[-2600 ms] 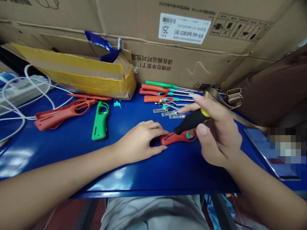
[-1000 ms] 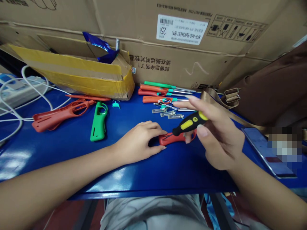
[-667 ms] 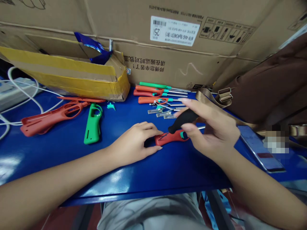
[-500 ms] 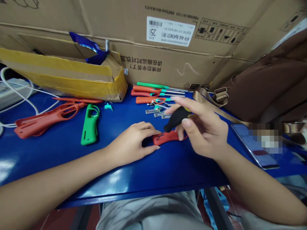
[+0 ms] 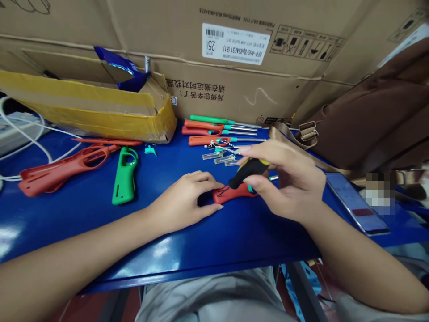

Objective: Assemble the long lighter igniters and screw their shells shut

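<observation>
- Your left hand has its fingers clamped on the near-left end of the red, handle-shaped plastic lighter body, which lies on the glossy blue surface.
- Your right hand has its fingers closed around the black-and-yellow screwdriver, its thin shaft slanting down to that lighter body.
- Well to the left lies the green plastic lighter casing with a looped guard.

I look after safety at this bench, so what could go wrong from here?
The thin-shafted black-and-yellow screwdriver in the right hand points toward the left hand, so a slip might jab it. The red plastic lighter could also twist, since the left hand holds only one end.
</observation>
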Tool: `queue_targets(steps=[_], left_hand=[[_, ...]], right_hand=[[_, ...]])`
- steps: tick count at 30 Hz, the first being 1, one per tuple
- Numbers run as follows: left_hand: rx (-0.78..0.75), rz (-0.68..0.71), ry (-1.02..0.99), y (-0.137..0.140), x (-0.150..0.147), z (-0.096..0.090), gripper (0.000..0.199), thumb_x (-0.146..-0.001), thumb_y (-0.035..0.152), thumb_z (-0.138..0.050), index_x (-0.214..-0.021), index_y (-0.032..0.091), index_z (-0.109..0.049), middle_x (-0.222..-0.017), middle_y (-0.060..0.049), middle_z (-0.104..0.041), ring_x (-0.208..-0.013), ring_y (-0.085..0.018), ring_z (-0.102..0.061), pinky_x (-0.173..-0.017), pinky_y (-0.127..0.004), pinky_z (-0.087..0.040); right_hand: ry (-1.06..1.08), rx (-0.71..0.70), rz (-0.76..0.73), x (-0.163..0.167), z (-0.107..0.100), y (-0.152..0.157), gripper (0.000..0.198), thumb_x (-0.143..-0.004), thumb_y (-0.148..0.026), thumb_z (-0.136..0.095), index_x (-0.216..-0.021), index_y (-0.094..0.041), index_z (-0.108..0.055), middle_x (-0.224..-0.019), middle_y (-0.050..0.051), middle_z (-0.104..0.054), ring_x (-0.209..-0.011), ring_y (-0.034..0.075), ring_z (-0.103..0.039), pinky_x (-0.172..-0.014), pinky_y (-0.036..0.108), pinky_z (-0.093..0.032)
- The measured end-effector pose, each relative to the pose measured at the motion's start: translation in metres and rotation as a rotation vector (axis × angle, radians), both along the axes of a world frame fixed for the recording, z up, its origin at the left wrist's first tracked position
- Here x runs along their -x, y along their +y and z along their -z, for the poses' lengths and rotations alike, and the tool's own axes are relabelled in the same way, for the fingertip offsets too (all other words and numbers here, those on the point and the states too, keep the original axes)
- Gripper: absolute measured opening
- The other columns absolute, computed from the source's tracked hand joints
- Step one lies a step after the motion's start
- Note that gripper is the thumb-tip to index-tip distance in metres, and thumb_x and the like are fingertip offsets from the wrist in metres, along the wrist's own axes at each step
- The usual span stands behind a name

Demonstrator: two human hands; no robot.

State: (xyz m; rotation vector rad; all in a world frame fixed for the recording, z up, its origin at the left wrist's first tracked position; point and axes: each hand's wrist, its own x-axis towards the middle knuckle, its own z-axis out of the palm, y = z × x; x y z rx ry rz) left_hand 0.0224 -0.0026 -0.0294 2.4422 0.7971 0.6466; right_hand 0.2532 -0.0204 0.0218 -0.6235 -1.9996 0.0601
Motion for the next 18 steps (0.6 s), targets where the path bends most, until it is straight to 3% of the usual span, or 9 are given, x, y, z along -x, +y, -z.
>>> queue_targets(steps=[3, 6, 8, 11, 13, 15, 18], left_hand=[[0.019, -0.005, 0.008, 0.0004, -0.0001, 0.0002, 0.029, -0.089, 0.027, -0.075, -0.116, 0.018, -0.072, -0.106, -0.006, -0.069, -0.100, -0.022, -0.065, -0.092, -0.038, -0.053], [0.013, -0.011, 0.008, 0.0006, -0.0003, 0.0008, 0.028, -0.088, 0.028, -0.076, -0.114, 0.017, -0.072, -0.107, -0.006, -0.069, -0.100, -0.023, -0.064, -0.092, -0.038, -0.052], [0.003, -0.013, 0.007, 0.0004, -0.0004, 0.0011, 0.027, -0.088, 0.028, -0.076, -0.113, 0.017, -0.072, -0.106, -0.006, -0.069, -0.099, -0.023, -0.064, -0.091, -0.038, -0.052], [0.023, -0.009, 0.011, -0.0003, -0.0002, 0.0008, 0.025, -0.089, 0.026, -0.075, -0.113, 0.018, -0.073, -0.105, -0.005, -0.069, -0.099, -0.022, -0.064, -0.091, -0.038, -0.052], [0.036, -0.004, 0.013, -0.0006, 0.0000, 0.0004, 0.026, -0.089, 0.026, -0.075, -0.114, 0.018, -0.072, -0.106, -0.005, -0.069, -0.101, -0.022, -0.064, -0.092, -0.038, -0.052], [0.031, -0.003, 0.010, -0.0007, 0.0002, 0.0002, 0.028, -0.089, 0.026, -0.075, -0.115, 0.018, -0.072, -0.106, -0.006, -0.069, -0.101, -0.023, -0.064, -0.092, -0.038, -0.051], [0.021, -0.010, 0.016, -0.0007, 0.0001, 0.0002, 0.028, -0.088, 0.028, -0.076, -0.114, 0.017, -0.072, -0.106, -0.006, -0.069, -0.099, -0.023, -0.064, -0.092, -0.038, -0.051]], right_hand=[[-0.048, -0.135, 0.025, -0.0005, -0.0013, 0.0002, 0.041, -0.089, -0.028, -0.073, -0.130, -0.029, -0.067, -0.104, 0.004, -0.078, -0.077, 0.021, -0.069, -0.068, 0.036, -0.060], [-0.091, 0.000, -0.063, -0.0011, 0.0000, -0.0024, 0.055, -0.098, -0.022, -0.054, -0.152, -0.026, -0.047, -0.125, 0.008, -0.073, -0.095, 0.023, -0.072, -0.077, 0.038, -0.061], [-0.076, 0.103, -0.113, -0.0004, 0.0005, -0.0035, 0.056, -0.099, -0.019, -0.050, -0.154, -0.025, -0.043, -0.129, 0.009, -0.070, -0.100, 0.023, -0.072, -0.078, 0.038, -0.062], [-0.063, -0.002, -0.071, 0.0007, -0.0007, -0.0029, 0.042, -0.094, -0.024, -0.068, -0.135, -0.025, -0.062, -0.102, 0.005, -0.077, -0.082, 0.020, -0.071, -0.071, 0.034, -0.060], [-0.095, -0.108, 0.014, 0.0004, -0.0017, -0.0024, 0.041, -0.088, -0.028, -0.076, -0.127, -0.025, -0.066, -0.088, 0.002, -0.076, -0.071, 0.019, -0.068, -0.064, 0.032, -0.058], [-0.122, -0.136, 0.030, -0.0006, -0.0019, -0.0033, 0.042, -0.093, -0.029, -0.071, -0.133, -0.024, -0.062, -0.097, 0.005, -0.078, -0.077, 0.020, -0.070, -0.068, 0.033, -0.060], [-0.118, 0.026, -0.058, -0.0014, -0.0013, -0.0061, 0.048, -0.101, -0.023, -0.049, -0.149, -0.022, -0.049, -0.129, 0.010, -0.071, -0.106, 0.024, -0.071, -0.085, 0.039, -0.062]])
